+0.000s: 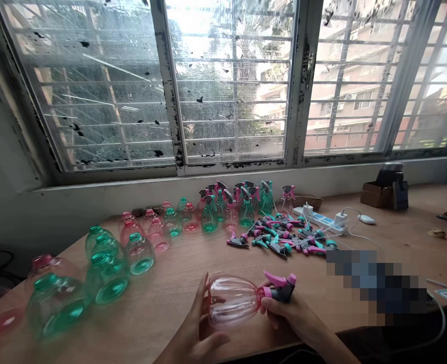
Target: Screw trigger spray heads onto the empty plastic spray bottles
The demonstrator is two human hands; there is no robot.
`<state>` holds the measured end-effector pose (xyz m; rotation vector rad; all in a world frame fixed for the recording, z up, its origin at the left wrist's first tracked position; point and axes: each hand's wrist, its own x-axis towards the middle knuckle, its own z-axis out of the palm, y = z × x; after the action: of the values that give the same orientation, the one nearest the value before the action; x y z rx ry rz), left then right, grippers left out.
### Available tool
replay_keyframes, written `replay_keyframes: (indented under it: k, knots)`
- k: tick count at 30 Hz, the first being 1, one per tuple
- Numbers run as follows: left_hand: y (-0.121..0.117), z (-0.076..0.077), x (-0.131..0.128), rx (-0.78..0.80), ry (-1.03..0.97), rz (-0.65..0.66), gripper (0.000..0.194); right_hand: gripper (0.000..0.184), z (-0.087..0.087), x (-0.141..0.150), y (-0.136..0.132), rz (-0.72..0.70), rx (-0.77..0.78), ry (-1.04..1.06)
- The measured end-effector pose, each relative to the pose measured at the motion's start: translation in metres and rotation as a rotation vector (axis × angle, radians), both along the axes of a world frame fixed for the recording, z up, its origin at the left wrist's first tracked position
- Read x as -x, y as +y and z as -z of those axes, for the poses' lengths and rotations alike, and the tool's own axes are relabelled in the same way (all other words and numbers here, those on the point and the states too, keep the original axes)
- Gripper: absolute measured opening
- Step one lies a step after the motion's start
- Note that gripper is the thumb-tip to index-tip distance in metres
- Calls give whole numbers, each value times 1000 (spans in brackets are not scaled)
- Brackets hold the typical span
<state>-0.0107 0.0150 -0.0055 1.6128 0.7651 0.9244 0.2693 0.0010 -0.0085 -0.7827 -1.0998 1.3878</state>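
A clear pink spray bottle (233, 301) lies on its side in the air above the front of the table, between my two hands. My left hand (204, 323) cups its base, fingers behind and thumb below. At the neck, my right hand (284, 311) grips the pink collar of the black and pink trigger head (280, 288), which sits on the bottle's mouth. How tightly the head is screwed on cannot be seen. Beyond my right hand lies a pile of loose trigger heads (284, 235) in pink, teal and black.
Open green bottles (107, 273) and pink bottles (159, 235) line the table's left side. Several bottles with trigger heads (246, 207) stand by the window wall. A power strip (322, 220), a cardboard box (377, 194) and a blurred-out patch (375, 283) are on the right.
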Motion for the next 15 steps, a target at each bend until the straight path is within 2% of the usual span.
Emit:
replay_keyframes:
  k: [2, 4, 8, 12, 15]
  knots:
    - [-1, -2, 0, 31, -15, 21, 115, 49, -1, 0, 0, -9, 5, -17]
    - [-3, -5, -1, 44, -24, 35, 105, 51, -1, 0, -1, -15, 6, -29]
    - [-5, -7, -4, -36, -30, -15, 93, 46, 0, 0, -1, -3, 1, -22]
    - [-1, -1, -5, -69, -12, -28, 94, 43, 0, 0, 0, 7, 1, 1]
    - [3, 5, -4, -85, -41, 1, 104, 48, -2, 0, -1, 0, 7, -9]
